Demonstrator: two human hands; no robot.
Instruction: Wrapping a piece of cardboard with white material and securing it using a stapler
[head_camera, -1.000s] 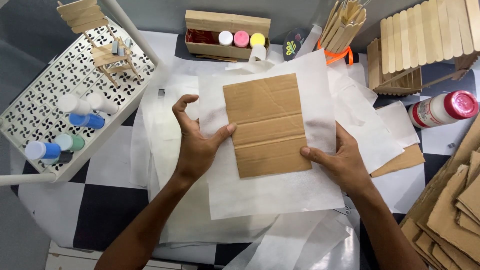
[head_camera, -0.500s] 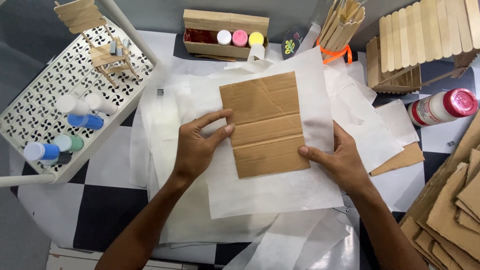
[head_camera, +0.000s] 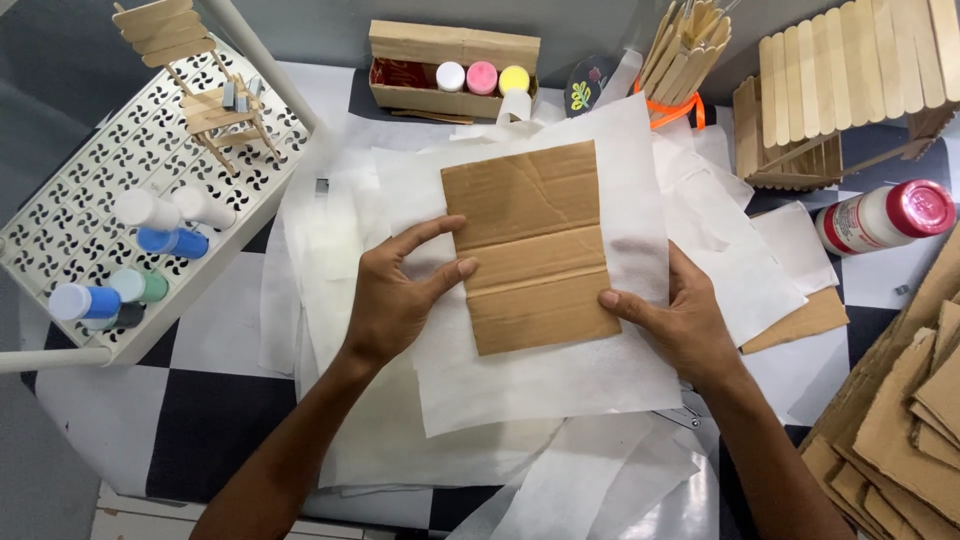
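A creased brown cardboard rectangle (head_camera: 535, 245) lies on a white tissue sheet (head_camera: 560, 380), on top of a pile of more white sheets. My left hand (head_camera: 395, 295) rests on the sheet at the cardboard's left edge, thumb and index finger touching that edge. My right hand (head_camera: 670, 320) presses the sheet at the cardboard's lower right corner, thumb on the corner. Both hands lie fairly flat with fingers spread.
A white perforated tray (head_camera: 70, 230) at left holds small paint bottles (head_camera: 165, 225) and a tiny stick chair (head_camera: 215, 100). At the back stand a cardboard box of paint pots (head_camera: 455, 70), a bundle of craft sticks (head_camera: 685, 50) and a stick structure (head_camera: 840, 85). A glue bottle (head_camera: 880, 215) and cardboard scraps (head_camera: 900, 420) lie at right.
My left hand has flattened and slid slightly right onto the cardboard's left edge. The cardboard and sheet have shifted a little. My right hand has barely moved.
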